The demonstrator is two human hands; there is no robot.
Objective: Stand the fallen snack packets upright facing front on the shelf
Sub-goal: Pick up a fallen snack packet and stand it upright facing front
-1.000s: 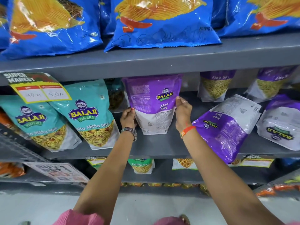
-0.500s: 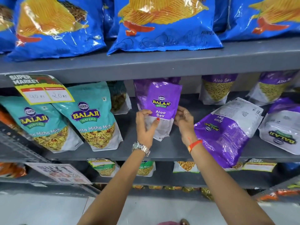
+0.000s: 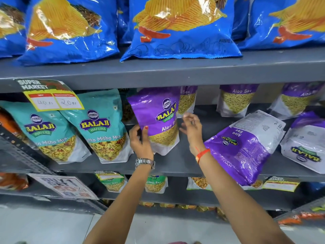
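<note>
A purple Aloo Sev packet [image 3: 156, 118] stands upright, front side out, on the grey middle shelf [image 3: 177, 164]. My left hand [image 3: 140, 140] grips its lower left edge, thumb on the front. My right hand [image 3: 191, 127] hovers just right of it, fingers apart, holding nothing. To the right a second purple Aloo Sev packet [image 3: 246, 147] lies fallen, upside down, overhanging the shelf's front edge. Another fallen packet [image 3: 306, 147] lies upside down at the far right.
Two teal Khatta Mitha Mix packets [image 3: 100, 127] stand to the left. Upright Aloo Sev packets [image 3: 237, 101] line the back of the shelf. Blue chip bags [image 3: 177, 29] fill the shelf above. A price tag [image 3: 52, 99] hangs at the upper left. Smaller packets sit below.
The held packet has been turned from back side out to front side out and now stands on the shelf. My right hand has come off its right edge.
</note>
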